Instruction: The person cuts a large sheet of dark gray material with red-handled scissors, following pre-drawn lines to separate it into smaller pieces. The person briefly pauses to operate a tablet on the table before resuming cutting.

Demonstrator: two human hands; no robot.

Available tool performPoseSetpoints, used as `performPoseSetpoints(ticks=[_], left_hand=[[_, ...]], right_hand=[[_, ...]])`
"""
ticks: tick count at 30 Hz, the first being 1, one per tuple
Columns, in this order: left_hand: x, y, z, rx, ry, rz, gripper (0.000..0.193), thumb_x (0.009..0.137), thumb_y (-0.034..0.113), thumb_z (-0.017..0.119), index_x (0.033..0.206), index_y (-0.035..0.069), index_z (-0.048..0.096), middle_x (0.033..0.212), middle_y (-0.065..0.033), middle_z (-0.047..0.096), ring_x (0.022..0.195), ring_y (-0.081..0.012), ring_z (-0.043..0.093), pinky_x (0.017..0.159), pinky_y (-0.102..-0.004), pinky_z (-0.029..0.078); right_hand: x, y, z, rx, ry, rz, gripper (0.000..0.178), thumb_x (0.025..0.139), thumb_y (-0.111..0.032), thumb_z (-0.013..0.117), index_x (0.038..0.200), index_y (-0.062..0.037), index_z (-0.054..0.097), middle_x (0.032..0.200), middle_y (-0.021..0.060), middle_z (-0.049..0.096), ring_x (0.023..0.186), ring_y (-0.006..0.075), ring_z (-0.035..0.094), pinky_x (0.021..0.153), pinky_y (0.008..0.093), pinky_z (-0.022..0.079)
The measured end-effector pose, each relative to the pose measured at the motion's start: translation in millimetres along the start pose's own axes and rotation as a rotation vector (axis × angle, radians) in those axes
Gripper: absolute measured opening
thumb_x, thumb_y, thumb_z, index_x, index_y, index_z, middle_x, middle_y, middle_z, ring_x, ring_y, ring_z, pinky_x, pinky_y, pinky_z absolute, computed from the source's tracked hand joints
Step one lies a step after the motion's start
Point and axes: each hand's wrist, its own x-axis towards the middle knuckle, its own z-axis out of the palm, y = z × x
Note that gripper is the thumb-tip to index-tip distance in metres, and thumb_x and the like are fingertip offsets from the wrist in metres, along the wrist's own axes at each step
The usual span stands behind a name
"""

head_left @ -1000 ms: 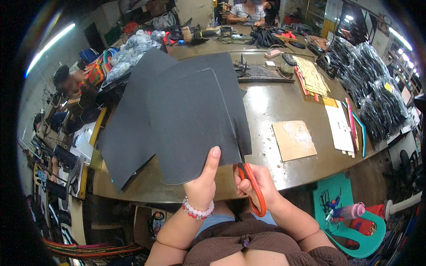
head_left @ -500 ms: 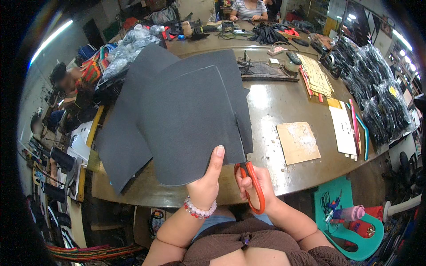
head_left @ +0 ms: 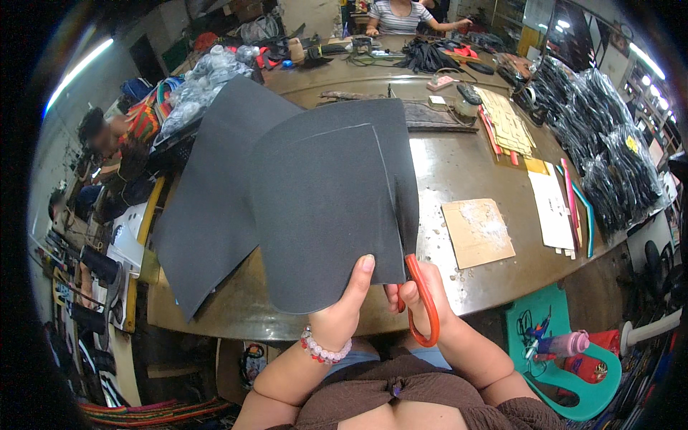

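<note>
A large black sheet (head_left: 322,193), marked with a pale outline, is held up in front of me over the table. My left hand (head_left: 340,304) grips its near edge, thumb on top and the other fingers hidden underneath. In my right hand (head_left: 426,294) is a pair of scissors with orange-red handles (head_left: 424,304). The scissors are at the near right edge of the sheet, where a slit runs up beside the pale line; the blades are mostly hidden by the sheet. More black sheet (head_left: 215,186) spreads out behind to the left, on the table.
The brown table (head_left: 344,326) also bears a cardboard piece (head_left: 478,233), yellowish templates (head_left: 505,122) and a clear jar (head_left: 466,106). Wrapped black bundles (head_left: 595,136) stand at the right, with a teal plastic chair (head_left: 595,390) below. Across the table sits another person (head_left: 401,16).
The sheet and both my hands have shifted slightly right and nearer to me. The scissor handles have come closer together. Across the table, the other person has stretched an arm out to the right.
</note>
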Motion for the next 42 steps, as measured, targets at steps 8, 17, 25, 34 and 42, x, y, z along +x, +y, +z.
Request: performPoseSetpoints(ticks=[8,17,25,34,42], left_hand=[[-4.9,-9.0,-6.4,0.015,-0.064,-0.008,0.024,0.076,0.000,0.061,0.099,-0.001,0.054,0.098,-0.0071,0.056,0.085,-0.0152,0.055,0.077,-0.0274,0.043],[-18.3,4.5,-9.3,0.147,-0.169,-0.081,0.022,0.077,0.001,0.061,0.098,0.000,0.055,0.097,-0.0069,0.057,0.083,-0.0158,0.055,0.076,-0.0277,0.044],[-46.3,37.8,-7.3,0.093,-0.121,0.040,0.016,0.078,0.005,0.062,0.091,-0.003,0.059,0.088,-0.0080,0.061,0.074,-0.0156,0.058,0.067,-0.0256,0.045],[-90.6,59.7,-18.4,0.120,-0.208,-0.022,0.020,0.078,0.005,0.061,0.096,-0.001,0.056,0.094,-0.0067,0.058,0.082,-0.0153,0.055,0.075,-0.0278,0.044],[-107.7,63.7,-24.6,0.164,-0.339,-0.089,0.022,0.078,0.007,0.061,0.098,-0.001,0.056,0.096,-0.0073,0.058,0.085,-0.0165,0.055,0.076,-0.0285,0.044]], right_hand=[[-6.5,4.5,3.6,0.046,0.032,-0.016,0.056,0.073,-0.059,0.054,0.062,-0.0056,0.042,0.048,-0.0023,0.041,0.043,0.0055,0.047,0.039,0.0199,0.039],[-8.0,-9.3,-1.7,0.090,0.037,-0.116,0.055,0.074,-0.060,0.051,0.065,-0.0068,0.040,0.058,-0.0022,0.040,0.050,0.0052,0.047,0.043,0.0195,0.042],[-48.6,-26.4,7.6,0.085,0.035,-0.103,0.057,0.071,-0.063,0.051,0.066,-0.0077,0.040,0.056,-0.0033,0.038,0.047,0.0036,0.043,0.041,0.0190,0.040],[-103.2,-30.1,22.0,0.100,0.113,-0.055,0.059,0.068,-0.066,0.052,0.065,-0.0079,0.041,0.052,-0.0029,0.040,0.042,0.0050,0.043,0.037,0.0192,0.038],[-103.9,-25.0,16.6,-0.001,0.228,-0.280,0.060,0.074,-0.065,0.046,0.063,-0.0064,0.038,0.056,-0.0036,0.033,0.053,0.0042,0.035,0.041,0.0216,0.031]])
